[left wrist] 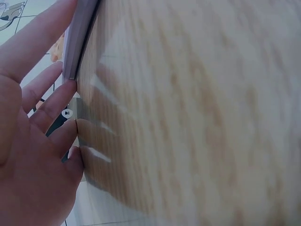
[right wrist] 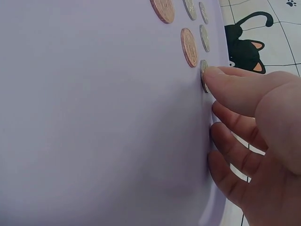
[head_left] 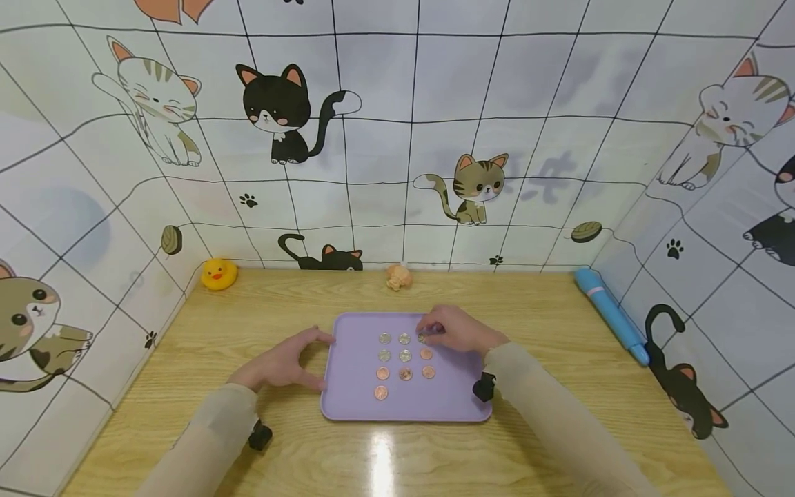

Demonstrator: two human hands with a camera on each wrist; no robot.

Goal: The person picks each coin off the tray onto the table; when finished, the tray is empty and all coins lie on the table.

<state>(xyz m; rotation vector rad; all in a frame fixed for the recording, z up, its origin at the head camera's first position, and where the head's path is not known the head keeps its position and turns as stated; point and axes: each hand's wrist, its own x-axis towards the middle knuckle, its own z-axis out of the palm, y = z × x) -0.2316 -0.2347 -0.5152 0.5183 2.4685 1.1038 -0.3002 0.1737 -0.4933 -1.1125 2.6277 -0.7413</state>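
Observation:
A lilac tray [head_left: 348, 407] lies on the table with several silver coins [head_left: 385, 355] and several copper coins [head_left: 381, 373] set out in rough rows. At the end of the back row, my right hand [head_left: 456, 330] pinches a silver coin [right wrist: 204, 77] with thumb and forefinger, low over the tray. That coin is partly covered by the thumb; the other fingertips [right wrist: 217, 129] rest close to the tray surface. My left hand [head_left: 286, 359] is at the tray's left edge, thumb and fingers spread apart along the rim. In the left wrist view its fingers [left wrist: 54, 101] look relaxed beside the tray's side.
A yellow rubber duck [head_left: 219, 274] sits at the table's back left corner. Behind the tray, a small orange-tan figure [head_left: 399, 277] stands near the wall. A blue marker-shaped object [head_left: 611, 314] lies along the right side. Cat-printed sheets [head_left: 373, 152] enclose the wooden table [head_left: 279, 455].

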